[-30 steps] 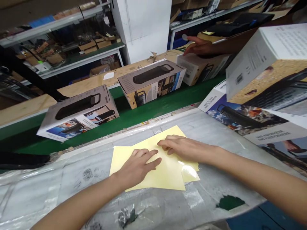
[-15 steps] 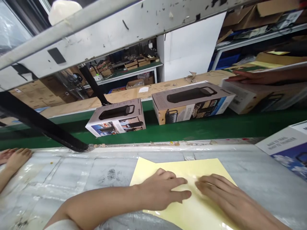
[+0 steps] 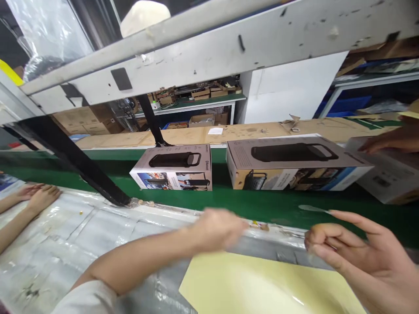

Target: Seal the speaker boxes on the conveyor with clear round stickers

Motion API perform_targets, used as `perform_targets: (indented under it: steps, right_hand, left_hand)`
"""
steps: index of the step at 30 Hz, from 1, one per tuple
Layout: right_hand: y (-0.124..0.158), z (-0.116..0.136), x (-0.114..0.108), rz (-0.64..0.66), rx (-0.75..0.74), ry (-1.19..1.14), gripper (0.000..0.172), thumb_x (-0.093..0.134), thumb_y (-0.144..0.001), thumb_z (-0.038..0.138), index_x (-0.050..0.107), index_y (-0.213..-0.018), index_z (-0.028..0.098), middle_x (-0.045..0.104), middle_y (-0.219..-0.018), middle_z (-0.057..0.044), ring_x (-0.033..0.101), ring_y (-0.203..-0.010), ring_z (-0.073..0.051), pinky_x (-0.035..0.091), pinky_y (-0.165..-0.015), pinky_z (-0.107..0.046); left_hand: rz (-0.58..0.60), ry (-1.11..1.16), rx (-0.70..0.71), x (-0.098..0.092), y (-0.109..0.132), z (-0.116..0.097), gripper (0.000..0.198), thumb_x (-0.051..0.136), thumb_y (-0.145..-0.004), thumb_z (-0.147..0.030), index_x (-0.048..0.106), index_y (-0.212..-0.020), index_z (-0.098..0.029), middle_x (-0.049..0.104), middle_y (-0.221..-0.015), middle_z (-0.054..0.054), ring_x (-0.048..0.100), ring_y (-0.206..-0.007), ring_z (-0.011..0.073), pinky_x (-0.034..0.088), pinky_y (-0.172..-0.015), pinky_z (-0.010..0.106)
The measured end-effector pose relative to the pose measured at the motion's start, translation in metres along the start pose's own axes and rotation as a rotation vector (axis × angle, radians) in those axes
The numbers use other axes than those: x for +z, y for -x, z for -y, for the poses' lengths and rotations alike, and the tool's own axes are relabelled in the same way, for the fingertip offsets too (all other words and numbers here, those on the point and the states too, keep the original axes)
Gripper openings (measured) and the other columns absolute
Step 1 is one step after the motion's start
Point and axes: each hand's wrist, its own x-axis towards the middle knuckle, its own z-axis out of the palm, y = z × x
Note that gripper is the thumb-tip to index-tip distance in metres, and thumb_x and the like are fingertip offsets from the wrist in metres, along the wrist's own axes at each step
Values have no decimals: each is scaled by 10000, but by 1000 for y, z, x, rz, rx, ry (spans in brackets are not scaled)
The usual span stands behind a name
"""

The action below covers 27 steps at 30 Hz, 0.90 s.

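Observation:
My left hand [image 3: 219, 229] is smeared by motion above the far edge of the yellow sheet [image 3: 235, 279]; its fingers cannot be made out. On the right, my right hand [image 3: 363, 257] is raised over the sheet's right side. A small clear sticker [image 3: 312, 208] clings to its outstretched index fingertip. The thumb and the other fingers curl together, with something translucent near the thumb tip. Beyond both hands, a speaker box [image 3: 172, 168] and a longer speaker box [image 3: 294, 163] lie on the green conveyor belt [image 3: 183, 203].
Another person's hands [image 3: 42, 196] rest at the bench's left edge. At the right, a person's hand [image 3: 386, 140] touches a third box [image 3: 386, 174]. A black post [image 3: 85, 165] rises to a white overhead beam [image 3: 196, 61]. Plastic film covers the bench [image 3: 81, 244].
Both hands have lifted off the yellow sheet; the right moved right and up with a clear sticker on its fingertip. The view has shifted, and the box by the other person's hand has turned.

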Motion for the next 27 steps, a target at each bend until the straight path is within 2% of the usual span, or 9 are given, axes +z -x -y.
perform_targets:
  steps: [2,4,6,8,11,15,20,23,27]
  right_hand:
    - [-26,25,19,-35,-25,-157,533,805,-808,464,518,-1257,483,627,-773,-43,650,-749,-274,599,-624,-424]
    - [-52,44,38,-32,-46,-276,574,885,-729,414,560,-1202,428,637,-744,-21,648,-714,-253,599,-602,-408]
    - [-78,57,57,1,-50,-354,613,914,-687,383,556,-1184,379,648,-725,13,651,-659,-228,600,-590,-401]
    - [-105,67,77,69,-44,-389,634,915,-682,368,534,-1187,335,654,-708,43,656,-615,-209,594,-588,-388]
    - [-153,75,116,213,-73,-317,645,897,-699,389,511,-1207,291,675,-738,56,681,-625,-202,585,-619,-376]
    - [-231,80,191,425,-182,-144,615,847,-745,370,505,-1246,269,690,-821,55,697,-702,-189,574,-764,-399]
    - [-303,71,285,461,-178,60,548,797,-757,180,494,-1210,235,622,-750,73,629,-703,-170,520,-737,-336]
    - [-319,61,314,463,-171,159,532,790,-763,168,499,-1204,225,613,-749,61,611,-705,-171,496,-714,-314]
    - [-328,51,336,446,-170,225,567,789,-741,165,504,-1227,231,606,-748,57,615,-711,-187,497,-714,-317]
  left_hand:
    - [-255,-116,-307,-41,-33,52,317,472,-1054,-299,687,-1266,-200,728,-1256,106,677,-1185,238,522,-1072,400]
    - [-354,-230,-586,-87,-58,109,468,615,-992,-363,594,-1408,-149,595,-1464,188,556,-1370,326,442,-1165,495]
    - [-264,-292,-763,-127,-66,164,467,531,-1037,-367,548,-1452,-153,517,-1551,187,494,-1437,301,413,-1184,481]
    - [-233,-320,-838,-155,-55,209,362,423,-1066,-279,609,-1363,-185,565,-1513,157,482,-1443,290,388,-1186,521]
    - [-150,-316,-853,-166,-23,253,289,431,-1048,-226,692,-1170,-197,711,-1307,115,608,-1292,279,447,-1124,481]
    - [-77,-315,-793,-149,4,276,327,392,-1061,-229,695,-1172,-172,734,-1264,118,666,-1194,256,458,-1105,401]
    - [-59,-291,-724,-136,9,282,361,359,-1078,-239,664,-1264,-191,710,-1333,92,639,-1258,251,416,-1149,409]
    - [-53,-282,-725,-136,10,284,372,339,-1085,-247,661,-1255,-170,707,-1334,116,627,-1281,275,405,-1153,452]
    - [-53,-288,-734,-136,14,288,396,303,-1095,-267,660,-1204,-136,712,-1302,159,623,-1286,310,403,-1139,497]
